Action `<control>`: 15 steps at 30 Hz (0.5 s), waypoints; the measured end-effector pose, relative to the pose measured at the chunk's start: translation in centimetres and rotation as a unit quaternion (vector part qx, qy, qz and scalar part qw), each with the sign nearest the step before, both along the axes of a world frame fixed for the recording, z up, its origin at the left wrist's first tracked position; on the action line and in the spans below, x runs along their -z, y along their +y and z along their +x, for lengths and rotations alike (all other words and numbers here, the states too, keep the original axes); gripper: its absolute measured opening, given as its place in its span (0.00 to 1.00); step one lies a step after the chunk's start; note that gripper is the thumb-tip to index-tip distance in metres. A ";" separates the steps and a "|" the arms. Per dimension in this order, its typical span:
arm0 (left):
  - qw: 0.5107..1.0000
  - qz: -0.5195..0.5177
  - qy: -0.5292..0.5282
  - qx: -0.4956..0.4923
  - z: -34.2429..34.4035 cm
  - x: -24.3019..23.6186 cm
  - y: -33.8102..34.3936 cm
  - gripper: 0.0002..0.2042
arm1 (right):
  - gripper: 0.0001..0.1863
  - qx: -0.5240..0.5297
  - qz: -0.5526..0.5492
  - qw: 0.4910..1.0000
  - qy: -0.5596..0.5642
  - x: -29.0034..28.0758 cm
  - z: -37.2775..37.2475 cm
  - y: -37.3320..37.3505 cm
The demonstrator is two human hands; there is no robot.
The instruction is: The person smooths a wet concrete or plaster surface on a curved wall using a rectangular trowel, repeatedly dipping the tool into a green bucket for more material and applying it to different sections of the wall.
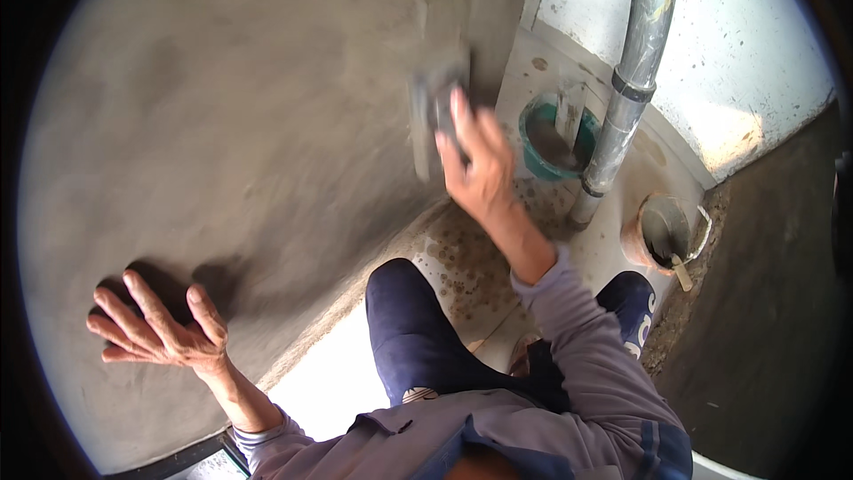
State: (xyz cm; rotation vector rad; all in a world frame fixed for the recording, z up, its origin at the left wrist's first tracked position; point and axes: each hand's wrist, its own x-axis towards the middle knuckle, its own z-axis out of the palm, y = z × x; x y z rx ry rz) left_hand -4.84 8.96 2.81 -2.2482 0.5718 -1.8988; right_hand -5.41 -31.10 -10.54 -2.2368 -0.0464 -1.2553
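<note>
My right hand (482, 169) is closed around the dark handle of a plastering trowel (420, 129), its long grey blade laid along the grey plastered wall (231, 124). Motion blurs the trowel and the fingertips. Lower on the left, my left hand (160, 329) has its fingers spread and holds nothing. It is at the same wall and casts a dark shadow on it; whether the palm presses on the plaster I cannot tell.
A green bucket (536, 163) with grey mortar and a flat pale piece stands beyond my right hand, beside a grey pipe (619, 129). To the right is an orange-brown bucket (633, 244) with a tool handle over its rim. Wet splashes mark the floor (462, 271).
</note>
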 end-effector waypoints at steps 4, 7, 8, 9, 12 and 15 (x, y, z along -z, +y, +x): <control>1.000 0.008 -0.007 -0.019 0.2 0.0 -0.6 0.33 | 0.30 -0.019 0.011 0.996 0.085 9.0 -5.8 1.2; 1.000 -0.002 -0.006 -0.016 0.2 -0.1 -0.9 0.33 | 0.31 0.000 0.032 0.997 0.074 5.1 -5.1 -0.6; 1.000 -0.001 -0.006 -0.009 0.2 -0.1 -0.9 0.33 | 0.31 -0.006 0.034 0.999 0.000 1.9 -3.3 -1.2; 1.000 -0.001 -0.007 -0.011 0.2 0.0 -0.9 0.33 | 0.31 0.001 0.006 1.000 -0.030 -1.7 -2.0 -2.3; 1.000 0.002 -0.008 -0.017 0.3 0.1 -0.6 0.33 | 0.31 -0.015 -0.056 0.988 -0.144 -11.3 1.6 -3.9; 1.000 0.003 -0.011 -0.026 0.5 0.2 -0.3 0.33 | 0.29 -0.046 -0.071 0.983 -0.161 -13.1 3.7 -3.4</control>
